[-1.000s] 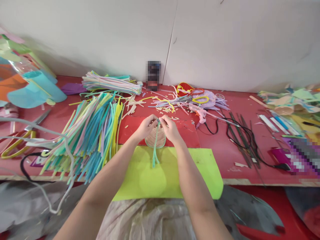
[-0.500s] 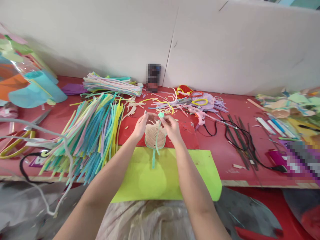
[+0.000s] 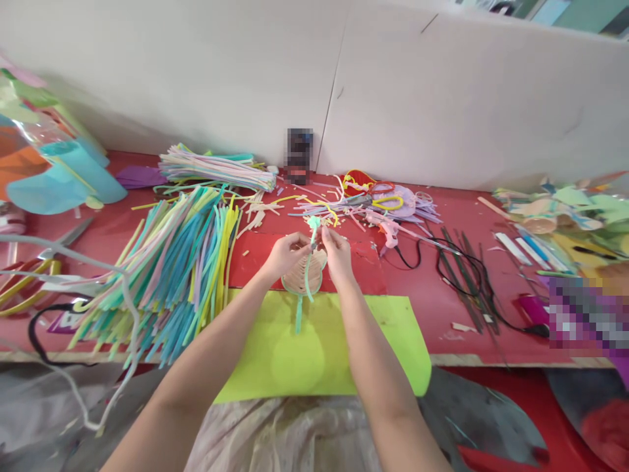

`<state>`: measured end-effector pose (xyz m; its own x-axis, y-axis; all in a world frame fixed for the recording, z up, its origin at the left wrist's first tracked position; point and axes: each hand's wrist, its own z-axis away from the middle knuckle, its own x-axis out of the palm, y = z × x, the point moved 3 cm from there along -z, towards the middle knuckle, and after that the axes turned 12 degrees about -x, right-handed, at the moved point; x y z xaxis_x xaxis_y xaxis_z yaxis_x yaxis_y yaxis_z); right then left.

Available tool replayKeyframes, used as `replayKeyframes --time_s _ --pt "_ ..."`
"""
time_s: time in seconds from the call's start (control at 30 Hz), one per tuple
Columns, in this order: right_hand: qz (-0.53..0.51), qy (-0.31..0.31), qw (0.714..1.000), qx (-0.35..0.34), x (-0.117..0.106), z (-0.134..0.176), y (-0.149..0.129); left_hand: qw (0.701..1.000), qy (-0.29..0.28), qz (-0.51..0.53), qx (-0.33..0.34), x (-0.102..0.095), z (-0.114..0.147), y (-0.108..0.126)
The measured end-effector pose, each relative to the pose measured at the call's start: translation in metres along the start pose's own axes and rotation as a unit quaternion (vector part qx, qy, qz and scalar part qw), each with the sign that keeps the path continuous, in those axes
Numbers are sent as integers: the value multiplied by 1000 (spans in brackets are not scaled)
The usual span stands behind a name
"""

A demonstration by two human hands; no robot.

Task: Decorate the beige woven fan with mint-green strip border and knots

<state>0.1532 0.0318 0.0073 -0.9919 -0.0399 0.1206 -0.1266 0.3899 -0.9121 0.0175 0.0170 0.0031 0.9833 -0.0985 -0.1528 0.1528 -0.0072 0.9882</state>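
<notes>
A mint-green pipe cleaner flower (image 3: 314, 223) stands upright between my hands, its long stem (image 3: 308, 278) curving down. My left hand (image 3: 291, 254) pinches this stem just under the flower head. Close beside it, my right hand (image 3: 337, 252) has its thumb and fingertips pressed together; whatever is between them is too small to make out. Beneath both hands lies a beige, ribbed fan-shaped piece (image 3: 295, 278) with a green rim and a green handle (image 3: 299, 316). My hands hide its upper part.
A yellow-green sheet (image 3: 373, 347) lies at the front edge. Pipe cleaners (image 3: 171, 269) are heaped at left, near scissors (image 3: 49, 262). Behind right are a pink glue gun (image 3: 388, 229) and yellow-handled scissors (image 3: 388, 202). A black cord (image 3: 472, 288) crosses dark sticks at right.
My left hand has moved right and now grips the flower's stem. My right hand has let go of the flower head and sits just right of it. The view has shifted slightly.
</notes>
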Motion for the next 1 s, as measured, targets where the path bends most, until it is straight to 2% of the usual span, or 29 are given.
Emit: replayKeyframes --time_s 0.2,0.3,0.4,0.5,0.83,0.9,1.0 --pt "5 -14 1000 13 1 0 0 1000 0 -12 12 -1 0 3" --pt "16 -16 1000 12 -1 0 0 998 40 -5 41 -3 0 3" --pt "36 -57 998 10 0 1 0 993 98 18 61 -8 -1 2" --pt "51 -109 993 5 4 3 1 991 113 32 62 -10 -2 2" --pt "18 -192 981 31 14 10 -5 983 85 158 29 -15 -2 2" --pt "28 -180 983 23 14 10 -8 981 67 180 18 -15 -5 0" --pt "63 -121 991 1 10 7 -8 978 37 207 8 -13 -7 -2"
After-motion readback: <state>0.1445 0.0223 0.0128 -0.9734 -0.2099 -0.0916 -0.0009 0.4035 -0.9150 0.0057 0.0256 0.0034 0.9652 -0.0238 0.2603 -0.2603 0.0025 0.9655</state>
